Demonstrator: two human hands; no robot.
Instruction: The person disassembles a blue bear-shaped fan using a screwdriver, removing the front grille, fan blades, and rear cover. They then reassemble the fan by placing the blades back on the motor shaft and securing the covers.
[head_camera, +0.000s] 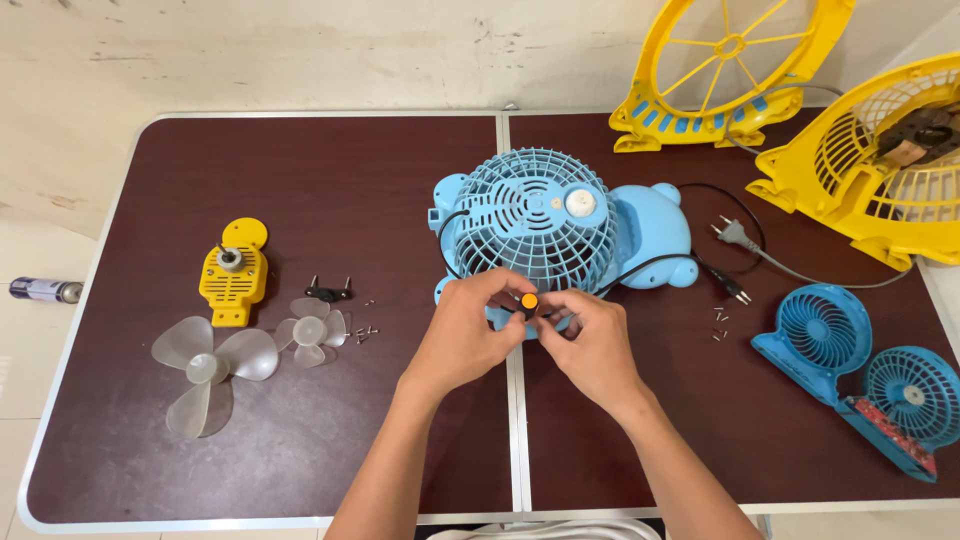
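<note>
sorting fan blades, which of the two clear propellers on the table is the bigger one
The left propeller, below the yellow motor housing; the smaller one lies right of it, beside the loose screws.

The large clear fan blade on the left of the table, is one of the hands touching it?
No, the large clear fan blade lies apart, while the left hand and right hand pinch an orange knob on the light blue fan.

This looks like a small fix-it spot at home. A brown folding table (300, 420) stands on a pale tiled floor (60, 130). Fans in pieces lie all over it: a blue fan (545, 225), yellow fan frames (730, 70), loose fan blades (210, 370) and tiny screws (365, 332).
</note>
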